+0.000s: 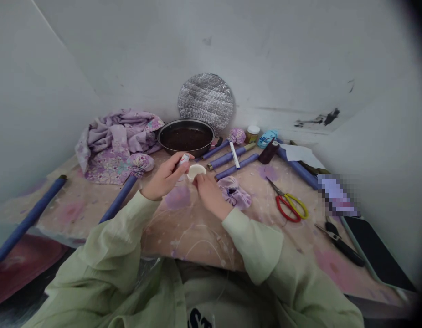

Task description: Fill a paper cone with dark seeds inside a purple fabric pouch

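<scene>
My left hand (166,176) is closed around a small white bottle (184,159) with a bit of red on it. Just right of the bottle is a small white cup (196,171). At the cup's near rim, the fingers of my right hand (208,189) are bent together; whether they grip the rim or something tiny is hidden. A gathered lilac fabric piece (235,193) with a dark centre lies beside my right hand.
Behind my hands stands a dark pan (186,135). Floral cloth (120,143) is heaped left; wrapped blue rods (236,166), a marker (234,156) and a thread spool (269,152) lie right. Scissors (289,205), pliers (341,243) and a phone (378,253) are farther right.
</scene>
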The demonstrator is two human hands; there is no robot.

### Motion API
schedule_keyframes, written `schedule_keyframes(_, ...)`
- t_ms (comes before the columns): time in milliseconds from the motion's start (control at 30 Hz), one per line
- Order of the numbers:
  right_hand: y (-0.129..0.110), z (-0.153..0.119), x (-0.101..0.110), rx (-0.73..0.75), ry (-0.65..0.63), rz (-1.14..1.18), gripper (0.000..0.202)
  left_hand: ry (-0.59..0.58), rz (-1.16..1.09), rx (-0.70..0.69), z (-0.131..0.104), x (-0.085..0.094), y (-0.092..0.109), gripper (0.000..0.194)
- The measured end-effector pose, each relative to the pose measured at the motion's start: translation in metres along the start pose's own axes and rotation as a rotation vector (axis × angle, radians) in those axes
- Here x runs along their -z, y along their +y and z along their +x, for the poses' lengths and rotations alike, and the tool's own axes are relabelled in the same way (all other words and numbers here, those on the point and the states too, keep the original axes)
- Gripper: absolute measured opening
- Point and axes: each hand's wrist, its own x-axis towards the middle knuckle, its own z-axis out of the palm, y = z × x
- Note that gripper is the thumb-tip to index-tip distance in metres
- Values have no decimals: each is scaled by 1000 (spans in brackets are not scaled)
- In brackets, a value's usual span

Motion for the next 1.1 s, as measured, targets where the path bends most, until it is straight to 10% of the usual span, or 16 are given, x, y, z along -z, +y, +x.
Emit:
schedule_keyframes(167,13,16,15,-64,51,74,24,-17,-16,9,1,-10,3,35)
schedule_keyframes(500,-11,-122,-11,397,-212,205,56,-87,-55,43,7,-20,9,35)
schedule_keyframes(700,-16,-135,-13,418,-203,275,66,-192,-99,-7,13,-42,27,37)
schedule_keyframes(1100,55,-124,63,-156,243,1082,47,-269,-101,-795,31,-81,63,27)
